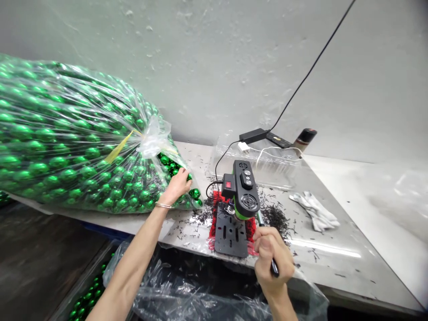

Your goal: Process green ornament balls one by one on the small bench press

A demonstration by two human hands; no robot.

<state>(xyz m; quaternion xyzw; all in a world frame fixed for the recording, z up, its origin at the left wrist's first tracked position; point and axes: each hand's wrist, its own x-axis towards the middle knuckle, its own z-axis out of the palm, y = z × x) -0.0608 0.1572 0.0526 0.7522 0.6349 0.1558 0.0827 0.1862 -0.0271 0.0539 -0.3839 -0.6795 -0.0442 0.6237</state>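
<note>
At the torn opening of a large clear plastic bag [80, 133] filled with shiny green balls, my left hand [179, 183] curls its fingers among the balls. A bit of green shows by the fingertips, which seem closed on a ball; the fingers partly hide it. Several green balls [195, 193] lie just right of this hand. My right hand [273, 256] is wrapped round the black-gripped lever handle [274, 268] of a small bench drill press [246, 189]. The press has a slotted black base plate [230, 234] resting on red material [212, 229].
Black shavings [276, 218] lie scattered around the press. White gloves [316, 211] are on the table [347, 249] to the right. Behind stands a clear plastic tray [214, 156] with a power adapter [253, 135] and cables. Below the table edge hangs a plastic-lined bin [180, 294].
</note>
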